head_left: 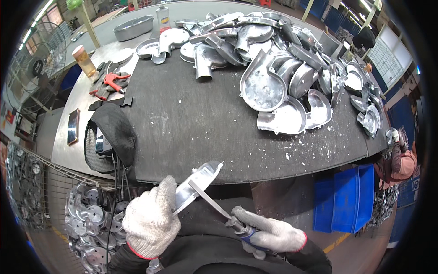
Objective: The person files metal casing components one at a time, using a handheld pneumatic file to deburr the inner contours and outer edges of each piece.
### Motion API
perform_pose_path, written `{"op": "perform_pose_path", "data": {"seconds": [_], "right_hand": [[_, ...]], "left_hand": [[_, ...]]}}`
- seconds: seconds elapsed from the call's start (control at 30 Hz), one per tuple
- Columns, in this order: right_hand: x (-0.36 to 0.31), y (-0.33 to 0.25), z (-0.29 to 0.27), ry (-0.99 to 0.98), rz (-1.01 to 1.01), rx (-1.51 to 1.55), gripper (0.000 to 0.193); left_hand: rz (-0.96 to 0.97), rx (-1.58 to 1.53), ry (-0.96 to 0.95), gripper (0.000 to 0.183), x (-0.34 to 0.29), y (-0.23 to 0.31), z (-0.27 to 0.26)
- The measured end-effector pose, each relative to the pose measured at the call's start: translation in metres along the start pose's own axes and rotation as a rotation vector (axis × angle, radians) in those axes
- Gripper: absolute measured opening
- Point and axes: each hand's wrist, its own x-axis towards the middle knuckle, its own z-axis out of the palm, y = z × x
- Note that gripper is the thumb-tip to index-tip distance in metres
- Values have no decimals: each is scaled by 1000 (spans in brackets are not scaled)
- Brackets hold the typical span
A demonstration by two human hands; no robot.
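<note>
My left hand (153, 219), in a white knit glove, is closed on a silvery cast metal housing (200, 180), tilted up just off the table's near edge. My right hand (277, 234), gloved too, is wrapped round the blue-and-grey handle of a file (211, 201). The file's flat blade slants up to the left, its tip end lying across the housing's rim. Part of the housing is hidden behind the left glove. Beyond both hands is the dark mat (191, 123) on the table, sprinkled with small bright metal flakes.
A big heap of similar housings (262, 84) covers the far right of the mat. At left lie a black mesh cap (119, 130), a phone (73, 127) and a red air blow gun (115, 82). Blue bins (347, 201) stand right, a basket of metal parts (86, 214) left. Another person (399, 166) works far right.
</note>
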Motion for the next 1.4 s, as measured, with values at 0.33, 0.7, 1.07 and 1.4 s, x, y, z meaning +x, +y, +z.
{"op": "perform_pose_path", "data": {"seconds": [0.33, 0.7, 1.07, 1.4], "right_hand": [[-24, -27, -10, 147, 155, -443, 79], [-20, -43, 5, 231, 336, -407, 73], [-18, -57, 41, 518, 209, -1262, 63], [-3, 32, -9, 350, -287, -268, 71]], "left_hand": [[103, 118, -80, 65, 20, 16, -8], [215, 179, -36, 57, 24, 15, -5], [102, 184, -21, 47, 39, 23, -8], [149, 259, -113, 33, 53, 39, -21]]}}
